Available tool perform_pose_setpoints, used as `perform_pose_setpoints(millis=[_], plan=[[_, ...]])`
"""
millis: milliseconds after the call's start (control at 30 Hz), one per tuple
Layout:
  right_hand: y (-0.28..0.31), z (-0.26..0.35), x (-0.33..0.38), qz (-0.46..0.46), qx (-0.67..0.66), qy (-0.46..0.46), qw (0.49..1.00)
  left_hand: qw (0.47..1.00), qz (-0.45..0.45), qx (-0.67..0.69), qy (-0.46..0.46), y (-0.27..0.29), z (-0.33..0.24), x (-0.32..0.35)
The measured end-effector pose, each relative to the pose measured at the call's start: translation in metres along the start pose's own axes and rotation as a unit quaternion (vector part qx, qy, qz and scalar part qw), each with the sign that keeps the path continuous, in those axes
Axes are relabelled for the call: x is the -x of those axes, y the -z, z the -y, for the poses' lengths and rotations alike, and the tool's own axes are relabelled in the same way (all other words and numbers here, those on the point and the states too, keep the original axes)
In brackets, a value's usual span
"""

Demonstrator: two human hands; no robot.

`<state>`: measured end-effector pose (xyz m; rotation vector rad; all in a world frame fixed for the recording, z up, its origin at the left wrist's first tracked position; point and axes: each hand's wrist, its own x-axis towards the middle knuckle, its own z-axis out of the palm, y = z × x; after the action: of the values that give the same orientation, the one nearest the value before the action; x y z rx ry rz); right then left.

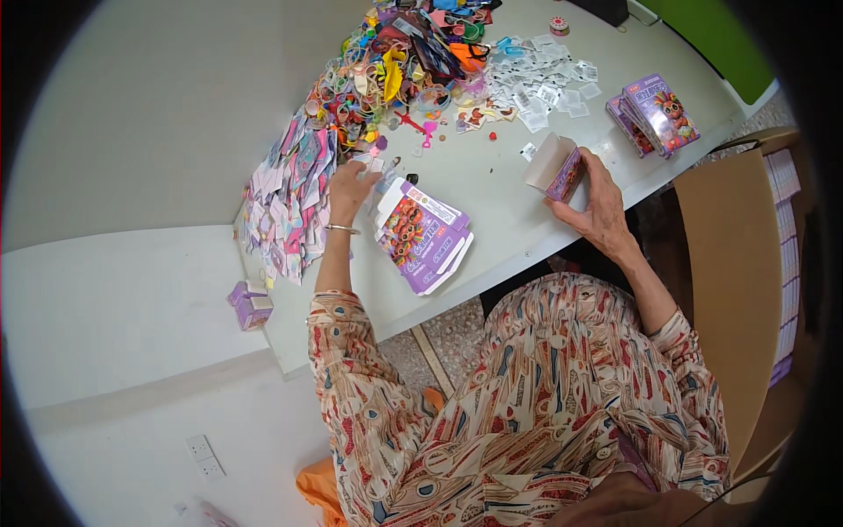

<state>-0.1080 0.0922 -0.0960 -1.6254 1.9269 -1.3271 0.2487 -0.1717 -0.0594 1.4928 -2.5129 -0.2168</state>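
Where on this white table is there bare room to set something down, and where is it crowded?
Bare table lies between the flat purple cartons and the open box in the right hand. Crowded: the colourful trinket heap, the card pile by the left hand, the small packets.

The left hand's [349, 189] fingertips cover whatever small piece they press — it cannot be made out. Beyond them, the heap of small colourful plastic trinkets [404, 61] is cut by the top edge — single pieces too small to tell.

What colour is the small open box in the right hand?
The small open box in the right hand is purple outside, white inside; head view.
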Motion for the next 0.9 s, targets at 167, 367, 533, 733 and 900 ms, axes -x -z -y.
perform_pose_setpoints(millis=[167, 367, 533, 733, 900], plan=[[0.001, 0.002, 0.0, 0.011, -0.002, -0.009, 1.0, 0.996, -0.06, -0.053, 0.043, -0.017, 0.012, 0.007], [-0.003, -0.003, 0.001, -0.008, 0.017, 0.01, 1.0, 0.993, -0.071, -0.088, 0.023, -0.024, 0.022, 0.0], [0.0, -0.001, 0.0, -0.006, 0.014, 0.002, 1.0, 0.996, -0.055, -0.065, -0.013, -0.02, 0.03, -0.006], [-0.002, -0.002, 0.001, -0.017, 0.007, 0.023, 1.0, 0.976, -0.139, -0.138, -0.096, -0.011, 0.015, -0.003], [-0.004, -0.005, 0.003, -0.059, 0.0, 0.086, 0.995, 0.987, -0.124, 0.089, -0.043, 0.056, -0.163, 0.01]])
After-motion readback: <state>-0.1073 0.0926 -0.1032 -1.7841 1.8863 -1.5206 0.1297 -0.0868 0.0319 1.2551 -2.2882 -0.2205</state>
